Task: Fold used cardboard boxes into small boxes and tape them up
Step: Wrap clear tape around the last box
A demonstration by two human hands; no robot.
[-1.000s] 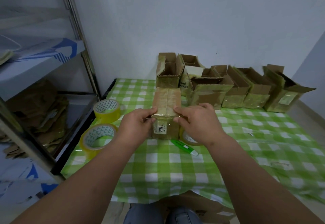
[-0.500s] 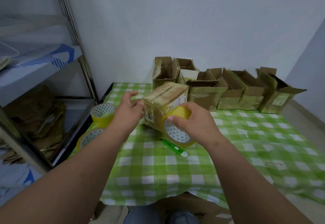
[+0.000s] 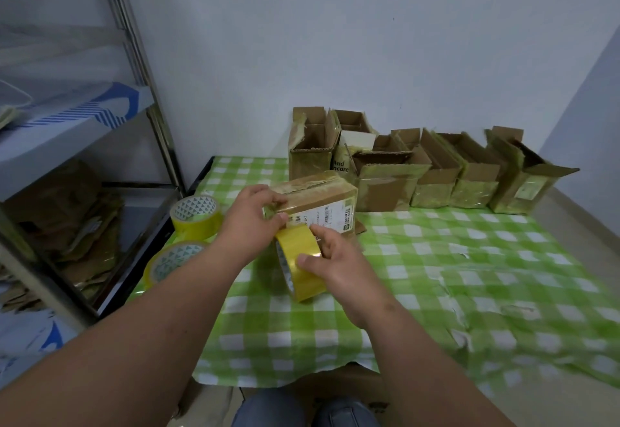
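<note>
A small brown cardboard box (image 3: 318, 197), wrapped in old clear tape and bearing a white label, sits tilted above the green checked table (image 3: 469, 275). My left hand (image 3: 250, 222) grips its near left corner, thumb on the side face. My right hand (image 3: 330, 260) holds a yellow tape roll (image 3: 298, 265) upright just below the box, fingers curled over its rim. The roll's top edge meets the box's lower side by my left thumb.
Two more yellow tape rolls (image 3: 196, 213) (image 3: 171, 260) lie at the table's left edge. A row of open taped boxes (image 3: 432, 171) stands against the back wall. A metal shelf (image 3: 84, 145) with flattened cardboard is on the left.
The box went from lying flat to being lifted and turned onto its side. My right hand picked up the tape roll and brought it against the box. The green cutter is now hidden.
</note>
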